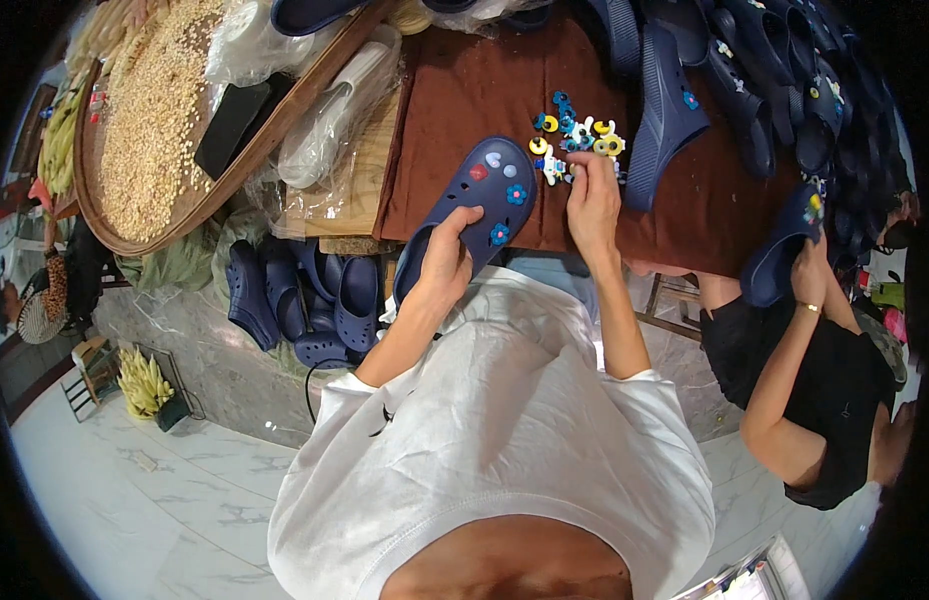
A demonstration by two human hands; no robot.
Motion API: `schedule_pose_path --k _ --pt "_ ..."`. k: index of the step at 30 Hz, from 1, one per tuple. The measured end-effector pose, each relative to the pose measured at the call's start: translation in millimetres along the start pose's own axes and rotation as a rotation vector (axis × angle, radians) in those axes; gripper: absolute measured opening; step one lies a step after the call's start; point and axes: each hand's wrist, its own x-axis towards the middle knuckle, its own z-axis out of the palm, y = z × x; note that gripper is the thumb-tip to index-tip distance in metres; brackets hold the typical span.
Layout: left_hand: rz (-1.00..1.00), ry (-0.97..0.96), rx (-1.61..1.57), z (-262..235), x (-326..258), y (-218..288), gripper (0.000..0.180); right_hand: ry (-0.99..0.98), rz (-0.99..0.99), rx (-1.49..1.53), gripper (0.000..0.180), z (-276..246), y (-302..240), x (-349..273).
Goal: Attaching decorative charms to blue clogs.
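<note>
My left hand [440, 258] is closed around the side of a navy blue clog [492, 182], thumb on top, its toe pointing away from me. On the clog's upper sit two blue flower charms [515, 194], a red charm [477, 172] and pale blue and white ones; several holes are bare. To the right, my right hand [594, 210] reaches to a small pile of shoe charms [582, 132] in yellow, white, blue and black. Its thumb and fingertips are pinched together at the near edge of the pile; what lies between them is too small to make out.
A brown cloth [439, 110] covers the table. Navy clogs [664, 115] crowd its right side; more clogs [304, 300] are heaped below left. A tray of grains [154, 140] stands at far left beside plastic-wrapped white shoes [339, 125]. A co-worker's hand [810, 270] holds another clog at right.
</note>
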Motion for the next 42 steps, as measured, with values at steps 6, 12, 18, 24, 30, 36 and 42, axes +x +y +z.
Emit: schedule_pose_path --k 6,12,18,24,30,36,42 --pt "-0.006 -0.001 0.041 1.5 -0.8 1.2 0.036 -0.037 0.01 -0.077 0.015 0.5 2.4 -13.6" --pt "-0.002 -0.01 0.006 0.7 -0.8 0.8 0.026 -0.01 -0.111 -0.225 0.022 9.5 17.5 21.7" --pt "-0.009 -0.024 0.177 -3.7 -4.1 1.1 0.033 -0.064 -0.102 -0.3 0.016 8.3 16.8 29.5" --pt "0.187 -0.01 0.484 -14.1 -5.2 -9.9 0.034 -0.133 0.024 0.186 0.013 -14.2 -35.6 0.5" --pt "0.285 -0.146 0.69 -10.2 -5.5 -13.6 0.038 -0.149 -0.082 0.326 0.013 -2.4 -52.6 -39.9" --pt "0.626 -0.025 0.934 -15.3 0.0 -26.9 0.024 -0.136 -0.09 0.325 0.016 6.0 -44.0 -51.9" --pt "0.665 -0.005 0.927 -13.9 -0.3 -26.9 0.025 -0.105 -0.107 0.321 0.018 2.5 -52.4 -55.7"
